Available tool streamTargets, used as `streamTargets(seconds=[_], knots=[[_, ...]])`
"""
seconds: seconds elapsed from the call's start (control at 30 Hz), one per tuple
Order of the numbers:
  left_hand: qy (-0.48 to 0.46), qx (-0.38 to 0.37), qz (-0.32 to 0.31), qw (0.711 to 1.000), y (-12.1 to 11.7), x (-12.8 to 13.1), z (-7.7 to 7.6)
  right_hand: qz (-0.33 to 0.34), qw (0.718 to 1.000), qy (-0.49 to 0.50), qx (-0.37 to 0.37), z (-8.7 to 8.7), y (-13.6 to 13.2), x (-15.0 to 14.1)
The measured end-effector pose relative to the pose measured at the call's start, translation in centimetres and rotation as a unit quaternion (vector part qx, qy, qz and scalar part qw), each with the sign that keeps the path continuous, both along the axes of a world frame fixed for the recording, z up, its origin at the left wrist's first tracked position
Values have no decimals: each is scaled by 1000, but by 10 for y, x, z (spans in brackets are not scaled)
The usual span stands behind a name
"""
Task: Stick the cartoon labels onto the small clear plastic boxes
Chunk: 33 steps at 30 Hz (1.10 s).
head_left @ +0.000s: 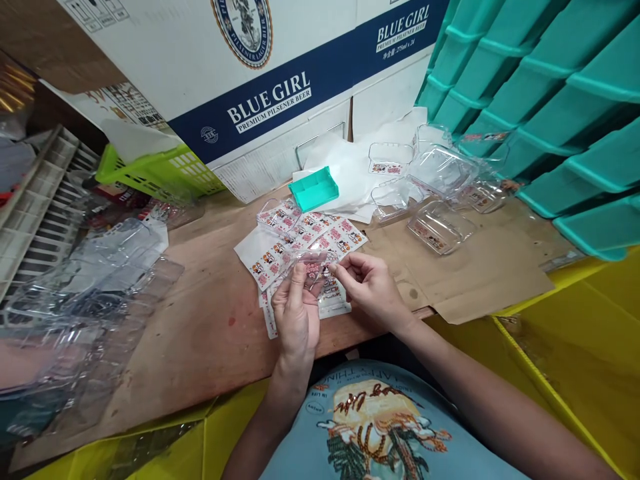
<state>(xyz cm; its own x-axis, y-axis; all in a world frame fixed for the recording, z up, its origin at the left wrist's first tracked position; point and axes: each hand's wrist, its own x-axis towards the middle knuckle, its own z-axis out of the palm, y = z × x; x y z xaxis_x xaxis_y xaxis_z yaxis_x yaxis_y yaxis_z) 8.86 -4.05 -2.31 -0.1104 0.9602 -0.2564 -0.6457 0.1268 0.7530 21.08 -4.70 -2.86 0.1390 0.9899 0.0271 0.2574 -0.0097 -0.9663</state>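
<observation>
My left hand (296,313) grips a small clear plastic case (315,260) from its left side, thumb on top. Pink and white printed stickers show on the case's face. At its right edge, my right hand (367,283) pinches thumb and forefinger together by a small sticker (327,269); part of it is hidden by the fingertips. Under both hands lie overlapping sticker sheets (267,259) with cartoon figures and pink lettering. Another clear case (277,217) rests on the sheets' upper part, beside a small teal tray (315,189).
Several clear cases (440,227) sit at the right on cardboard (480,273). Stacked teal bins (560,100) rise behind them. A Blue Girl carton (320,60) stands at the back, with a green basket (170,170) to its left. More clear plastic pieces (115,267) are piled at left.
</observation>
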Motion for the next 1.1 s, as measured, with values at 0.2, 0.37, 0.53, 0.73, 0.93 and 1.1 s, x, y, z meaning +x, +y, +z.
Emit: streamTargets(seconds=[0.2, 0.37, 0.53, 0.73, 0.93, 1.1], knots=[[13, -7, 0, 1000, -2, 0, 0, -11, 994, -91, 62, 0, 0, 0], [14, -13, 7, 1000, -3, 4, -1, -3, 988, -138, 63, 1, 1, 1], [13, -11, 23, 1000, 1, -2, 0, -29, 955, -282, 88, 6, -2, 22], [-81, -45, -42, 995, 0, -5, 10, -3, 981, -152, 124, 13, -6, 19], [-105, -21, -89, 990, -9, 11, 13, -32, 992, 17, 118, -6, -5, -3], [-31, -1, -28, 999, -12, 26, 11, -34, 977, -104, 181, -4, -18, -11]])
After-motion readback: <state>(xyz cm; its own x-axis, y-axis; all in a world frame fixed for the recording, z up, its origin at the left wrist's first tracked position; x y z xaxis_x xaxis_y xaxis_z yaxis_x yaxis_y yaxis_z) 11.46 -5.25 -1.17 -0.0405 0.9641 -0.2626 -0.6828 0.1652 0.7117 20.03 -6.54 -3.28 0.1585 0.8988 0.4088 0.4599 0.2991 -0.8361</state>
